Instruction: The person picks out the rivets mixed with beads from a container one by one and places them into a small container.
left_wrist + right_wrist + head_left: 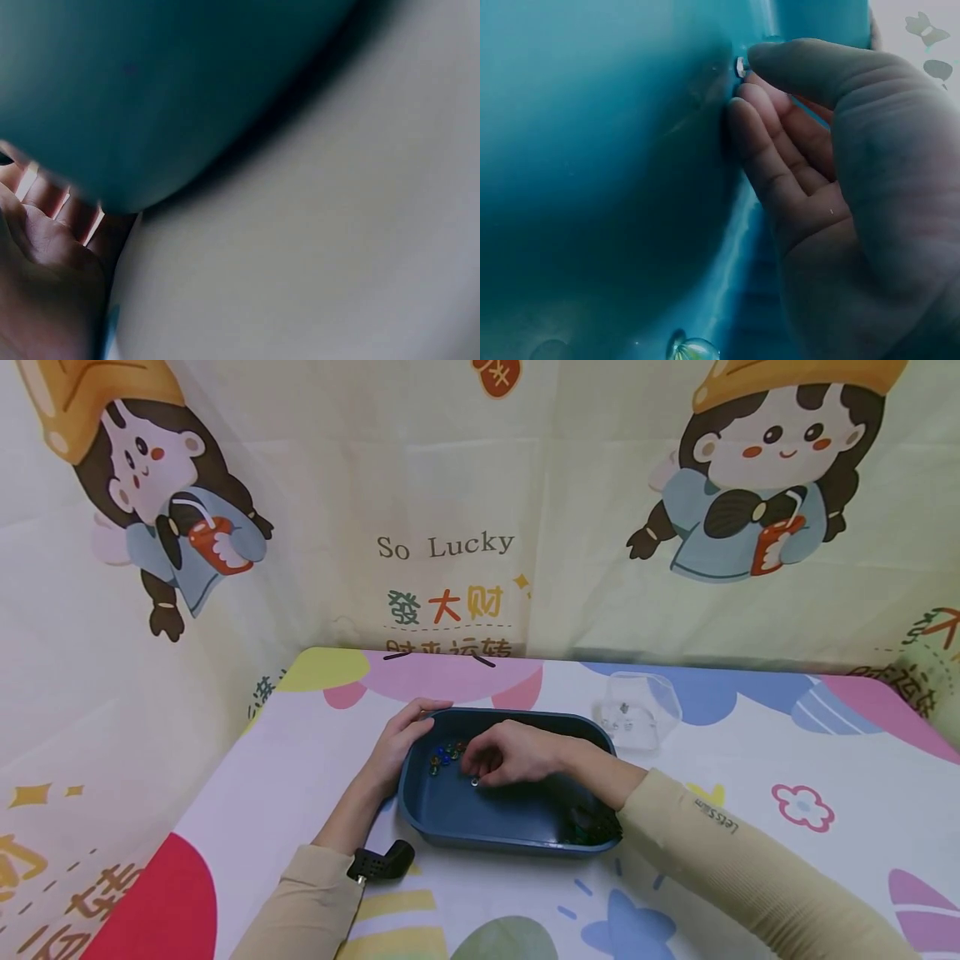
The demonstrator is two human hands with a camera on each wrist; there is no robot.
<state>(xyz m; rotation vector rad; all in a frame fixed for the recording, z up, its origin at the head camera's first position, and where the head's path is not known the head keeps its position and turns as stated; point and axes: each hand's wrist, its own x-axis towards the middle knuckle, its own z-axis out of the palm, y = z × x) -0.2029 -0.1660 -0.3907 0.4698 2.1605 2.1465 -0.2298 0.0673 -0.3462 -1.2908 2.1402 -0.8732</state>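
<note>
A dark blue plastic tray sits on the table with several coloured glass marbles near its left end. My left hand holds the tray's far left corner, its thumb by the rim and its fingers along the outer wall. Inside the tray, my right hand reaches down beside the marbles. A small clear shiny bead lies between its thumb tip and fingertips, close to the tray floor; the index finger is partly hidden. One marble shows at the bottom of the right wrist view.
Behind the tray's right end stands a clear plastic box with several small clear pieces. A black device is strapped to the left wrist. Something dark shows at the tray's front right corner. A printed cloth hangs behind the table.
</note>
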